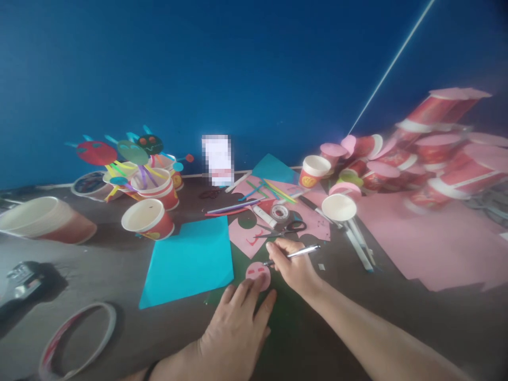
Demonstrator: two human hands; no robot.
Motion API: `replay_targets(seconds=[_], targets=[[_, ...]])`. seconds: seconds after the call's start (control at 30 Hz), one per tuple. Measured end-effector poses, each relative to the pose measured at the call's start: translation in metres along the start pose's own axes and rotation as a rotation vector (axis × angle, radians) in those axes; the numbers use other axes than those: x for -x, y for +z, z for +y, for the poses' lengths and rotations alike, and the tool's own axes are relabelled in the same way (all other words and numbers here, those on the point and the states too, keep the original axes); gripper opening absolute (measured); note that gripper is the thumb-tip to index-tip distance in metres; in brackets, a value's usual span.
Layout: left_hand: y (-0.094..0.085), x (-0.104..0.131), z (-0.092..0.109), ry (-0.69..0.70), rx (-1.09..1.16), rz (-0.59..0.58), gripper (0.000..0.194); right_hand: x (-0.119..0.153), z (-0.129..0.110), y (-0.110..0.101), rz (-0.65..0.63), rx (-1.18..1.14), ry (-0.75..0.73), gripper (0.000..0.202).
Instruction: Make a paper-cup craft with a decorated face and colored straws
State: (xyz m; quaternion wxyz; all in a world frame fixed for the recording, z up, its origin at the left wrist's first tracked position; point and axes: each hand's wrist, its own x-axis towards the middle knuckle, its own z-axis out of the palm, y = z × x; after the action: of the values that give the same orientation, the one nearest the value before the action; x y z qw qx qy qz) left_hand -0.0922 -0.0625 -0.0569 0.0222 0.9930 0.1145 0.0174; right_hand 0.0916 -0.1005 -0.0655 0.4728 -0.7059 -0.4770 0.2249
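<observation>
A small pink paper circle (pixel 254 272) with two red eye shapes lies in front of me on a dark green sheet (pixel 291 317). My left hand (pixel 242 312) rests flat with fingers spread, fingertips pressing the circle's lower part. My right hand (pixel 291 264) pinches a silver and black pen (pixel 298 253), its tip at the circle's upper right edge. Just beyond are black-handled scissors (pixel 283 230), a pink sheet (pixel 246 238) with cut-outs, a glue stick (pixel 264 216) and a small tape roll (pixel 280 212). A bright blue sheet (pixel 190 264) lies to the left.
Paper cups (pixel 148 219) stand at left, some with coloured paper faces (pixel 96 153). A large tape ring (pixel 79 341) lies front left. Pink-topped red cups (pixel 436 151) are heaped at right behind pink paper (pixel 428 238). A blue wall (pixel 254 69) closes the back.
</observation>
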Motion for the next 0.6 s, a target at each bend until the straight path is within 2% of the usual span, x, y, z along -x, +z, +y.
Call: replay_targets(seconds=[0.6], targets=[[-0.0041, -0.0015, 0.0000, 0.004, -0.001, -0.023, 0.043, -0.0003, -0.0048, -0.0020, -0.018, 0.032, -0.045, 0.037]])
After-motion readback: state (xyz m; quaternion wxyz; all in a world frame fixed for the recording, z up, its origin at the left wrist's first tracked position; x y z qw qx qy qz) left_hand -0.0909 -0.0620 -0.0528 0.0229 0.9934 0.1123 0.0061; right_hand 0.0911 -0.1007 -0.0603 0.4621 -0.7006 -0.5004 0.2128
